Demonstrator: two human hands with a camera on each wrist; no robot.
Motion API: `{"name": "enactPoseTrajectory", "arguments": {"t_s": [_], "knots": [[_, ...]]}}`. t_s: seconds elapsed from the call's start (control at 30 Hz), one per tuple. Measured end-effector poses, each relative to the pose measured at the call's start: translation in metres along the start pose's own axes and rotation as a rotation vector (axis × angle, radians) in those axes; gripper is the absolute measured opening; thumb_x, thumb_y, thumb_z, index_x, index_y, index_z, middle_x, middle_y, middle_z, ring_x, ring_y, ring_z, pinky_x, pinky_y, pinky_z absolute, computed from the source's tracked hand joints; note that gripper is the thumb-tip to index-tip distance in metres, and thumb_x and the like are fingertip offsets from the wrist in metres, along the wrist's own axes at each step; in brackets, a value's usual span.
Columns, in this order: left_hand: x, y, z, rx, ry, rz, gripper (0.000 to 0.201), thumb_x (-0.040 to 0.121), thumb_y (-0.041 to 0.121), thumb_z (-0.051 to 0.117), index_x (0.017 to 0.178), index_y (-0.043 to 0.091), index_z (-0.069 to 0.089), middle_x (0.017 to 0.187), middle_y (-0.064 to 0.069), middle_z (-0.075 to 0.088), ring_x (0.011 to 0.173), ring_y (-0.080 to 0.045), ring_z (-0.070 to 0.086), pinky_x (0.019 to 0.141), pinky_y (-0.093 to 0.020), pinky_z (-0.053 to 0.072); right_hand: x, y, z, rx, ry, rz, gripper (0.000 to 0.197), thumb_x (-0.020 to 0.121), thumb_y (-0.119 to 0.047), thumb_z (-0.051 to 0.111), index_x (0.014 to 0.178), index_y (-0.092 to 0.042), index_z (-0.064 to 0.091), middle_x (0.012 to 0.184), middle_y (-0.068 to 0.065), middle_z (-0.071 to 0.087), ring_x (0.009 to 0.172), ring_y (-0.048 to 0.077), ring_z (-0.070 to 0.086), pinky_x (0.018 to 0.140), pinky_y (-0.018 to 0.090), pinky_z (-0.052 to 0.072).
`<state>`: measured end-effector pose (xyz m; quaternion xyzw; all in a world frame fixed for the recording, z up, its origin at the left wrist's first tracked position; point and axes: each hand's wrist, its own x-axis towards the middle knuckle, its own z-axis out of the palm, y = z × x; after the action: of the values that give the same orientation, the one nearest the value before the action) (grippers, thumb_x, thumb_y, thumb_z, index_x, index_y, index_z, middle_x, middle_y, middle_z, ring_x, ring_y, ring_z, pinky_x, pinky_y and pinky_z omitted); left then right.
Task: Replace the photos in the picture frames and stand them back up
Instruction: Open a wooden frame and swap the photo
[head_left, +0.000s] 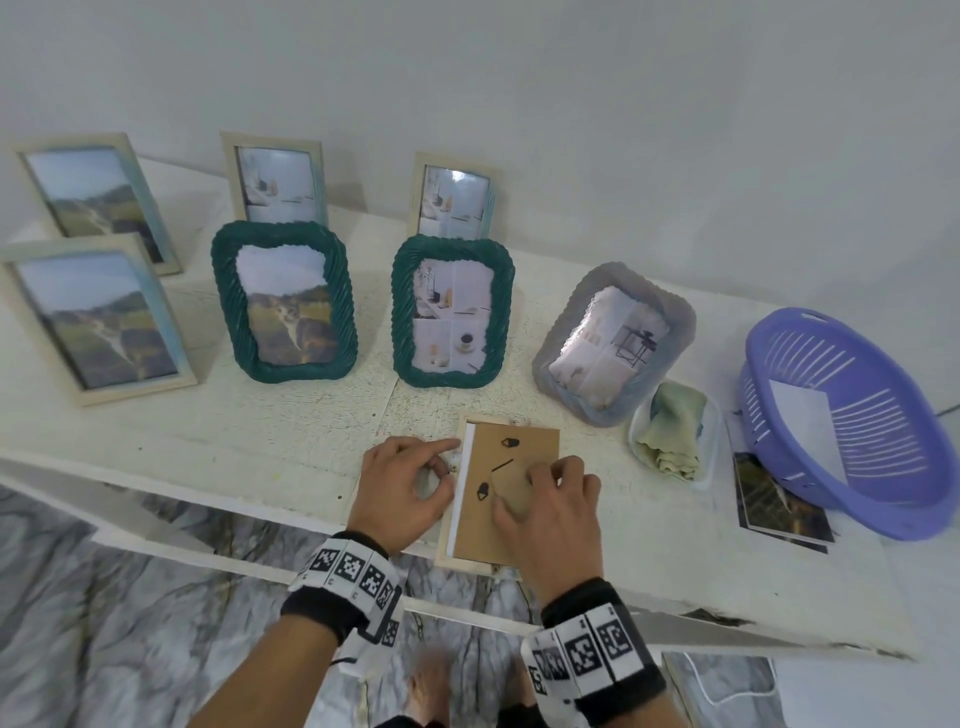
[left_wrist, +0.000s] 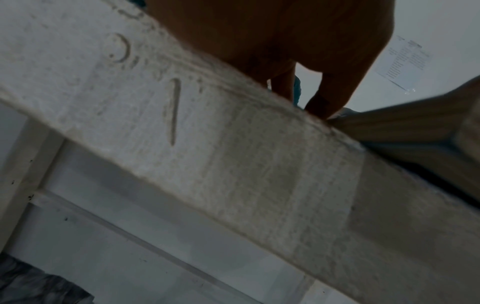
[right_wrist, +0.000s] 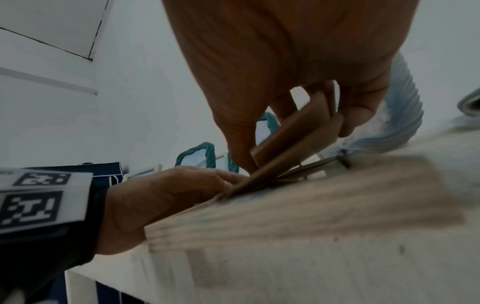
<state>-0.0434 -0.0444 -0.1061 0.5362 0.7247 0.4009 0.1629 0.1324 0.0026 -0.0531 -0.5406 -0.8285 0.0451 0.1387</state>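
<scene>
We judge the task to be well advanced. Seven frames stand upright on the desk (head_left: 260, 431) with photos in them: four pale wooden frames (head_left: 104, 317), two green frames (head_left: 284, 301) and one grey frame (head_left: 613, 340). One frame remains: the pale wooden frame (head_left: 453, 525) lies face down at the desk's front edge, between our hands. Its brown backing board (head_left: 511, 467) sits in the recess, slightly askew, with a white strip showing along its left side. Two small black turn clips (head_left: 510, 443) are visible on the board.

Our right hand (head_left: 545, 512) pinches the brown easel leg (right_wrist: 293, 142) of the backing and raises it off the board. Our left hand (head_left: 402, 491) rests at the frame's left edge, forefinger straight, the other fingers curled.

Remaining, in our judgement: seat the backing, secure it, stand the frame up. A loose photo (head_left: 779, 501) lies beside the purple basket (head_left: 852, 431).
</scene>
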Motion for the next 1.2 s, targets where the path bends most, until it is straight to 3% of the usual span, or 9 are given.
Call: {"name": "enactPoseTrajectory", "arguments": {"t_s": [0.23, 0.37, 0.47, 0.6, 0.73, 0.87, 1.2], "knots": [[0.001, -0.001, 0.0, 0.003, -0.004, 0.0, 0.044, 0.076, 0.048, 0.051, 0.118, 0.042, 0.063, 0.08, 0.028, 0.063, 0.1, 0.007, 0.044, 0.094, -0.023, 0.024, -0.002, 0.001, 0.011, 0.03, -0.069, -0.005, 0.039, 0.075, -0.05, 0.071, 0.087, -0.013, 0.065, 0.087, 0.008, 0.055, 0.076, 0.026, 0.05, 0.059, 0.036, 0.048], [0.001, -0.002, 0.001, 0.024, 0.0, 0.005, 0.042, 0.076, 0.052, 0.056, 0.117, 0.044, 0.062, 0.079, 0.024, 0.063, 0.1, 0.005, 0.045, 0.095, -0.026, 0.026, -0.004, 0.017, 0.009, 0.162, -0.096, -0.111, 0.034, 0.084, -0.045, 0.055, 0.093, -0.015, 0.067, 0.093, 0.004, 0.057, 0.081, 0.023, 0.048, 0.067, 0.036, 0.05], [0.001, -0.002, 0.001, 0.032, 0.001, 0.014, 0.044, 0.076, 0.057, 0.061, 0.117, 0.042, 0.063, 0.079, 0.023, 0.062, 0.1, 0.002, 0.046, 0.093, -0.025, 0.025, 0.002, 0.039, 0.007, 0.415, -0.152, -0.05, 0.025, 0.089, -0.028, 0.056, 0.107, -0.017, 0.069, 0.105, 0.001, 0.055, 0.092, 0.019, 0.05, 0.08, 0.037, 0.052], [0.001, 0.0, 0.0, 0.047, -0.008, 0.027, 0.047, 0.075, 0.058, 0.06, 0.119, 0.041, 0.063, 0.08, 0.024, 0.061, 0.099, -0.002, 0.047, 0.091, -0.027, 0.026, 0.014, 0.073, 0.001, 0.499, -0.226, -0.041, 0.027, 0.087, -0.01, 0.061, 0.111, -0.022, 0.067, 0.101, -0.004, 0.054, 0.089, 0.015, 0.055, 0.081, 0.034, 0.052], [0.001, 0.0, 0.0, 0.045, -0.014, 0.023, 0.05, 0.074, 0.06, 0.058, 0.119, 0.04, 0.063, 0.08, 0.023, 0.061, 0.099, -0.003, 0.047, 0.091, -0.026, 0.026, 0.024, 0.086, -0.01, 0.513, -0.401, -0.095, 0.025, 0.087, -0.016, 0.066, 0.11, -0.027, 0.067, 0.096, -0.006, 0.057, 0.08, 0.004, 0.056, 0.075, 0.013, 0.044], [0.001, -0.001, 0.0, 0.042, -0.024, 0.029, 0.05, 0.075, 0.06, 0.058, 0.12, 0.039, 0.063, 0.08, 0.023, 0.061, 0.1, -0.003, 0.047, 0.091, -0.028, 0.026, 0.035, 0.088, -0.012, 0.51, -0.474, -0.103, 0.02, 0.086, -0.02, 0.069, 0.101, -0.032, 0.065, 0.092, -0.007, 0.055, 0.075, 0.007, 0.054, 0.076, 0.021, 0.047], [0.001, -0.001, 0.001, 0.024, -0.072, 0.051, 0.05, 0.079, 0.053, 0.054, 0.123, 0.033, 0.06, 0.084, 0.022, 0.059, 0.099, -0.004, 0.046, 0.093, -0.029, 0.03, 0.065, 0.094, -0.014, 0.511, -0.748, -0.178, 0.016, 0.086, -0.033, 0.07, 0.091, -0.037, 0.055, 0.077, -0.005, 0.053, 0.066, 0.004, 0.045, 0.07, 0.021, 0.043]]}}
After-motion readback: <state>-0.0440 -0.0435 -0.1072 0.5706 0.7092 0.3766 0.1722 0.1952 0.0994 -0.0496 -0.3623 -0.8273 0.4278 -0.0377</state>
